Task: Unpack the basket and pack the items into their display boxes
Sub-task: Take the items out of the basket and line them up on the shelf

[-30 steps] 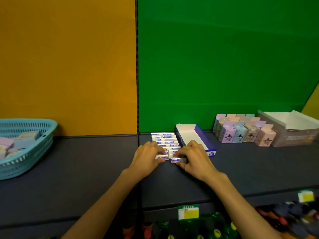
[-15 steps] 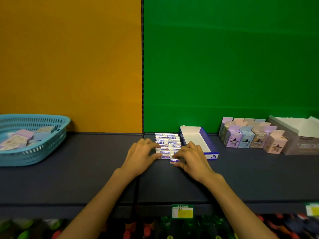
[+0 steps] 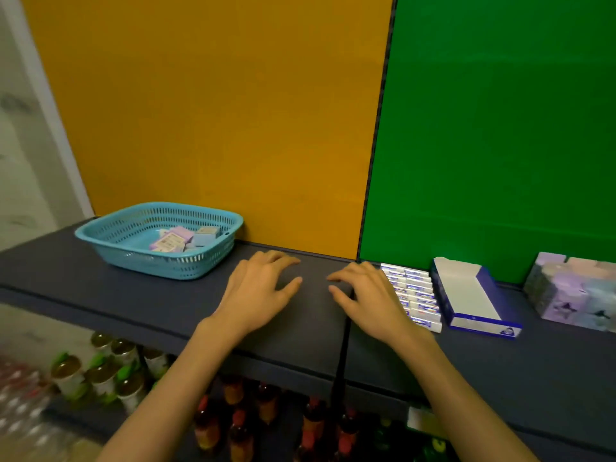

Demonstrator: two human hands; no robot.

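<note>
On a dark shelf against an orange and green backdrop, a person's two hands hover side by side, both with fingers loosely spread and holding nothing. The left hand (image 3: 263,288) sits near the middle of the shelf (image 3: 100,295). The right hand (image 3: 366,298) is just beside it, its outer edge overlapping a neat row of small white and blue packets (image 3: 415,296).

A turquoise basket (image 3: 213,219) stands to the left, near the left hand, with a few pastel boxes (image 3: 181,238) lying loose inside. An open blue and white display box (image 3: 473,296) lies just right of the packets, its long side running away from the viewer. Pastel cartons (image 3: 573,291) stand at the far right.

The left hand is nearer the basket, so it would likely reach leftward for the remaining items.
</note>
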